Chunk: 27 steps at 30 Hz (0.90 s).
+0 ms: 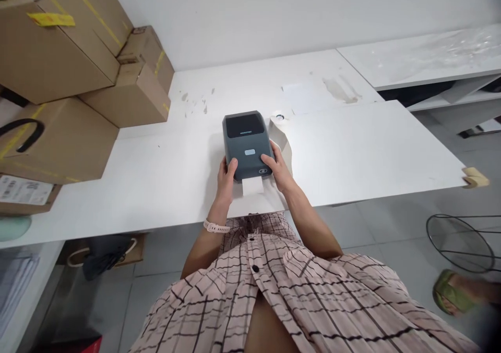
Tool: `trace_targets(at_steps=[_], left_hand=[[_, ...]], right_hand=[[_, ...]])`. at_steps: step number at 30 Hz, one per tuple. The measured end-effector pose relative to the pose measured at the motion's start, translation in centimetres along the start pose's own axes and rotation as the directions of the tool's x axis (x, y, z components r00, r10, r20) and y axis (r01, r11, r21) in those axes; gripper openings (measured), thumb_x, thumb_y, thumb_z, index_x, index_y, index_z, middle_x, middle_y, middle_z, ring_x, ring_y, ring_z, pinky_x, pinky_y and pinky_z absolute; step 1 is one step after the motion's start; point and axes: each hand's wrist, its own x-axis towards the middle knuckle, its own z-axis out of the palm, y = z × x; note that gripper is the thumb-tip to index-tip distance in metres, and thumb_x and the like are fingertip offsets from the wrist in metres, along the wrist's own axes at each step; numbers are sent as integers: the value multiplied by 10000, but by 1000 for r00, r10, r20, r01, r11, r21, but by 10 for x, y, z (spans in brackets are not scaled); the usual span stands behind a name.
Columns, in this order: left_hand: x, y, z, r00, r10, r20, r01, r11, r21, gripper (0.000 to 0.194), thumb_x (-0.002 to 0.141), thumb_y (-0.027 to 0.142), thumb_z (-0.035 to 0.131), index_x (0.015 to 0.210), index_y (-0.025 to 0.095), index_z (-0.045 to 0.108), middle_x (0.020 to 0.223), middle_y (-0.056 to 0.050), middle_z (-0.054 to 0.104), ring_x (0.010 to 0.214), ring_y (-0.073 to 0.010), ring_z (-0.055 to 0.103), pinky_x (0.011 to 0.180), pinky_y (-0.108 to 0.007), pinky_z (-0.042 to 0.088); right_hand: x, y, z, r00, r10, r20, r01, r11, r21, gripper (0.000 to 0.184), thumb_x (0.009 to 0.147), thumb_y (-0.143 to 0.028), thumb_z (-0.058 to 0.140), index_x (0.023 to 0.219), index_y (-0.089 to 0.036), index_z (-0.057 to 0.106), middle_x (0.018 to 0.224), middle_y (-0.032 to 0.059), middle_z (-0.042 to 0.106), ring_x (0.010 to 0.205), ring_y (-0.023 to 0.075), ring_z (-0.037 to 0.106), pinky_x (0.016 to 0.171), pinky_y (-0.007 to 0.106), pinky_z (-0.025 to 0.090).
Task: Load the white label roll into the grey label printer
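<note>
"Position of the printer [247, 143]?"

"It is lying between my two sets of fingers, over the near part of the white surface [164, 186]. Whether it is bearing on it, I cannot tell."

"State of grip?"

"Left fingers [233, 166]: holding the left side, thumb pressing near the front corner. Right fingers [270, 160]: holding the right side, thumb resting on top."

"Paper?"

"A white strip [252, 186] is protruding from the near edge, between my wrists and the printer."

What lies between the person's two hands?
A dark boxy device, held by the left hand and the right hand, as the head view shows.
</note>
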Motion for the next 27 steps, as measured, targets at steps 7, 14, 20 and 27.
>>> trace_targets(at_steps=[7, 14, 20, 27], left_hand=[[1, -5, -1, 999, 23, -35, -26, 997, -73, 669, 871, 624, 666, 1413, 251, 540, 1522, -123, 567, 1367, -299, 580, 1076, -402, 537], [3, -12, 2, 991, 66, -119, -61, 997, 44, 665, 868, 667, 614, 1398, 268, 551, 1474, -117, 591, 1366, -322, 572, 1066, -432, 536], [11, -14, 0, 985, 107, -132, -96, 992, 86, 632, 857, 670, 613, 1330, 252, 590, 1393, -124, 630, 1309, -324, 603, 1050, -449, 530], [-29, -10, -3, 939, 198, -282, -115, 952, 283, 579, 883, 653, 627, 1306, 265, 551, 1366, -120, 595, 1257, -261, 584, 987, -359, 513]], right_hand=[[-3, -13, 2, 975, 211, -74, -182, 941, 285, 744, 967, -532, 550, 1620, -296, 283, 1641, 104, 433, 1475, 296, 484, 1185, 512, 475], [-9, -12, 4, 980, 177, -95, -156, 969, 193, 758, 988, -577, 505, 1646, -331, 220, 1645, 93, 422, 1472, 325, 481, 1170, 528, 492], [-9, -8, 8, 986, 121, -116, -110, 989, 98, 774, 1020, -605, 408, 1671, -316, 105, 1637, 112, 418, 1507, 313, 436, 1176, 504, 492], [-7, 4, 13, 983, 128, -134, -108, 983, 146, 834, 988, -691, 414, 1662, -299, 120, 1661, 126, 386, 1479, 304, 481, 1154, 476, 505]])
